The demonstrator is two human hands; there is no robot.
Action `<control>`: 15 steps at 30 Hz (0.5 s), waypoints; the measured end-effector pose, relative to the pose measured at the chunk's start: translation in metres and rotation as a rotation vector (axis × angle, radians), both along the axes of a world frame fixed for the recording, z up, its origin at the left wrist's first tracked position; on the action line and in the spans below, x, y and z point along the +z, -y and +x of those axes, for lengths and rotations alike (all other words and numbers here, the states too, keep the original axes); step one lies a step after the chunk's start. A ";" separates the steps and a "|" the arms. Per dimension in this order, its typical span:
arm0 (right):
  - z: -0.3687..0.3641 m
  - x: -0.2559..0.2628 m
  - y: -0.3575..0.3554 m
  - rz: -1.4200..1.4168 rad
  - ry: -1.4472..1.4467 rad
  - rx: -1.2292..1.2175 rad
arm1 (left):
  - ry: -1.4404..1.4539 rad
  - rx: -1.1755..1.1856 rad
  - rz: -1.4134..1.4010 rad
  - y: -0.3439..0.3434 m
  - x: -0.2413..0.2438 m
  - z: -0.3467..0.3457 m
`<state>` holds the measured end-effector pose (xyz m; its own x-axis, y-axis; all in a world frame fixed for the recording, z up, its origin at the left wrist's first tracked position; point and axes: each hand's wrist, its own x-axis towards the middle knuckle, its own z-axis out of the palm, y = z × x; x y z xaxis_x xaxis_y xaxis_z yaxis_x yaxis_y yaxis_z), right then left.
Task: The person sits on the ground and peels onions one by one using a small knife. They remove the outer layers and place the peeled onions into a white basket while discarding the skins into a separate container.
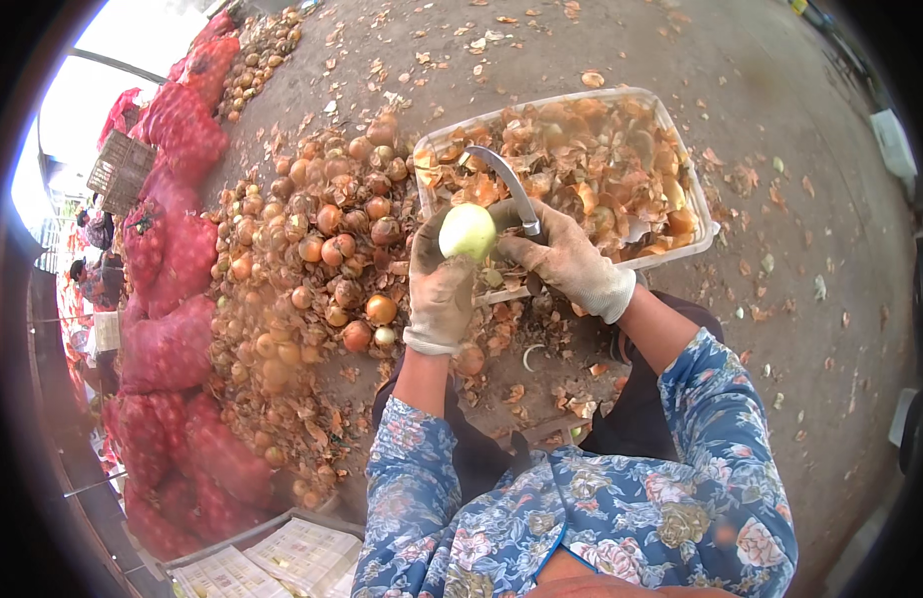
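A pale, peeled onion (467, 233) sits in my gloved left hand (440, 295), whose fingers wrap its left and lower sides. My right hand (577, 261), also in a soiled work glove, grips the handle of a knife with a curved, sickle-like blade (505, 173). The blade rises from the fist and bends left above the onion, its tip over the skins. Both hands are close together over the near left part of a white plastic crate (693, 187). Loose brown onion skins (581, 168) fill that crate.
A wide heap of unpeeled onions (334, 247) covers the ground at left. Beyond it, stuffed red mesh sacks (174, 261) form a row. Another container (304, 549) holding printed sheets stands at lower left. Scattered skins litter the ground (790, 314). People (103, 280) are at the far left.
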<state>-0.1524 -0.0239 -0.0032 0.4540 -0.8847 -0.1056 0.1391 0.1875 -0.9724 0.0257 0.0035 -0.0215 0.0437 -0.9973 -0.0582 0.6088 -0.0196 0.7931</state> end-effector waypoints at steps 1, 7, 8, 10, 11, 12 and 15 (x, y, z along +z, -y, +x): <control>0.001 -0.005 0.000 -0.082 -0.022 -0.017 | -0.029 -0.057 -0.010 0.000 -0.001 0.001; -0.001 -0.010 0.003 -0.403 -0.132 -0.024 | -0.033 -0.183 0.030 -0.004 0.001 0.003; -0.003 -0.009 0.003 -0.405 -0.161 0.000 | -0.021 -0.153 0.019 -0.003 -0.004 0.004; -0.007 0.000 0.004 -0.465 -0.295 -0.003 | -0.005 -0.129 0.007 -0.003 0.001 0.005; -0.009 0.003 0.004 -0.496 -0.362 -0.004 | 0.003 -0.118 0.001 -0.003 0.002 0.005; -0.010 0.002 0.004 -0.502 -0.405 0.017 | -0.020 -0.107 -0.019 -0.001 0.001 0.006; -0.013 -0.003 0.002 -0.524 -0.546 0.087 | -0.014 -0.069 -0.013 -0.002 0.002 0.007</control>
